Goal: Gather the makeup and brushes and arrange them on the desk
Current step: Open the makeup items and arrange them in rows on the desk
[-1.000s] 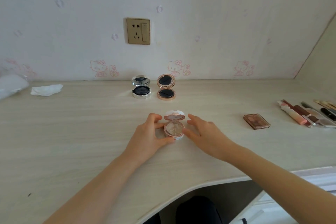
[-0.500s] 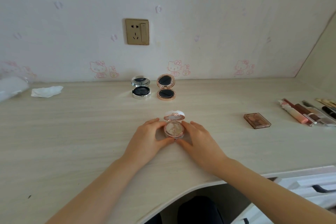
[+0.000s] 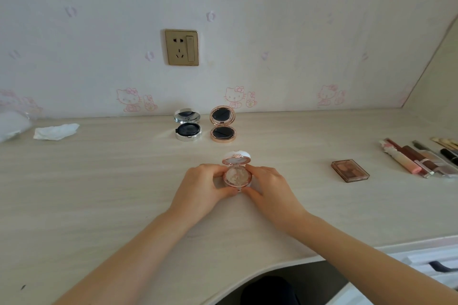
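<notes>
A pale wood-grain desk with a curved front edge meets a whitish wall printed with faint pink cartoon cats. A gold socket plate sits above the back edge. White drawers show below the front right corner.

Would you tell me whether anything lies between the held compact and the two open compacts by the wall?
Nothing visible: only desk separates the white compact, held by left hand and right hand, from the silver compact and rose-gold compact.

Three open compacts, one eyeshadow palette, several tubes, one tissue, one socket
</notes>
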Demonstrator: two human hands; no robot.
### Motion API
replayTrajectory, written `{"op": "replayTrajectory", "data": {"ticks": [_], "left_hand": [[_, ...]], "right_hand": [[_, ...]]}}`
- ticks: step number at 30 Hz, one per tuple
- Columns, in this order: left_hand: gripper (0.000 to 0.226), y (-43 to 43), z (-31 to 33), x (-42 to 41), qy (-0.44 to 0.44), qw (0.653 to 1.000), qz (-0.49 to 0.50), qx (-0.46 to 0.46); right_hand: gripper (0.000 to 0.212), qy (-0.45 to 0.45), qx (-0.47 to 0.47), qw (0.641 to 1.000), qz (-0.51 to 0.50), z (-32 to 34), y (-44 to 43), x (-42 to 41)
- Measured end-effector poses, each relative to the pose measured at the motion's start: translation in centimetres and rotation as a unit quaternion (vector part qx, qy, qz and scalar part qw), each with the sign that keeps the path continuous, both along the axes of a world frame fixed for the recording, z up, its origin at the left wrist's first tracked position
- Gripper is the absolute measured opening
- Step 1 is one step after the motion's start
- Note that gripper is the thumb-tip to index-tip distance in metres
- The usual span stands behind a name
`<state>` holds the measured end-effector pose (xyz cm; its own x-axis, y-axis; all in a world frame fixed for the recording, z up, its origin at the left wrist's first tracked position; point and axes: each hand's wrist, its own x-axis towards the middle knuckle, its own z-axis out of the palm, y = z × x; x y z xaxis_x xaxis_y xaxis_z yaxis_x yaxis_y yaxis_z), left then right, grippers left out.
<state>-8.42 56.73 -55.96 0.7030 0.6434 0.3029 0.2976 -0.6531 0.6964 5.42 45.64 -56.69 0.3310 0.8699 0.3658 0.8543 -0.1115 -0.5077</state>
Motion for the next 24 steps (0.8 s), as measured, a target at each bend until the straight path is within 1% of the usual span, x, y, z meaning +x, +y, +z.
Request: {"op": "replayTrajectory", "data": {"ticks": [5, 10, 16, 21, 24], "left_hand": [[0.031, 1.0, 0.4, 3.1, 0.006, 0.999, -0.021, 0.025], [0.048, 2.9, 0.1, 7.2, 0.049, 0.995, -0.019, 0.079], [0.042, 4.9, 0.3, 10.9, 0.104, 0.988, 0.022, 0.112], [0.041, 6.4, 0.6, 13.0, 0.117, 0.982, 0.019, 0.15], [0.039, 7.2, 0.6, 13.9, 0.122, 0.98, 0.018, 0.155]], "right_hand": [[0.023, 0.008, -0.002, 1.0, -0.009, 1.2, 0.8, 2.7], [0.027, 0.015, -0.012, 0.999, -0.026, 2.0, 2.4, 6.1], [0.029, 0.022, -0.032, 0.998, -0.04, 1.9, 5.5, 10.2], [0.027, 0.042, -0.041, 0.997, -0.046, 1.5, 7.9, 12.4], [0.028, 0.051, -0.047, 0.996, -0.05, 1.2, 9.0, 13.3]]}}
